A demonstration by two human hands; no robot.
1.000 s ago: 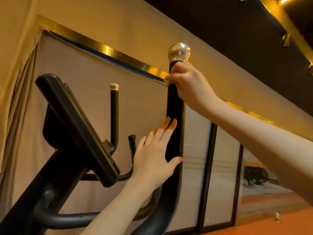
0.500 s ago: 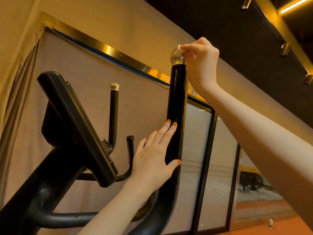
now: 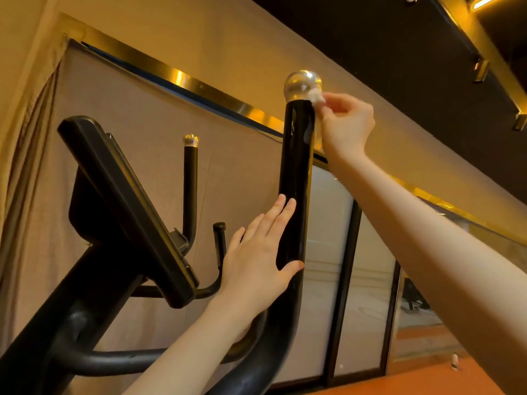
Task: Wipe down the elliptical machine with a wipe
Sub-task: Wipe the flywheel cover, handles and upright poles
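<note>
Wipe (image 3: pixel 317 97): small white wad, mostly hidden in the fingertips of the right hand (image 3: pixel 346 124), pressed against the lower right side of the silver ball cap (image 3: pixel 302 85). Its shape and full extent cannot be made out.

Right hand: grip pinched on the wipe, fingers curled, arm reaching up from the lower right edge of view.

Near handlebar (image 3: pixel 295 189): glossy black post, long axis upright, pointing at the ceiling, curving away at its foot where it is cut off by the lower edge. The ball cap sits on its top.

Left hand (image 3: pixel 256 263): grip spread, fingers straight and laid flat on the left side of the post, thumb hooked across its front, well below the cap.

Elliptical machine, remaining parts: tilted black console (image 3: pixel 125 209), seen from behind and below, screen face hidden; far handlebar (image 3: pixel 190 189), upright, with its own silver cap; short black stub (image 3: pixel 219 240) between the two; frame tubes cut off at lower left.

Surroundings: beige curtain (image 3: pixel 34 166), gold trim strip (image 3: pixel 182 78), glass panels (image 3: pixel 328 266) in dark frames, orange floor (image 3: pixel 427 377).
</note>
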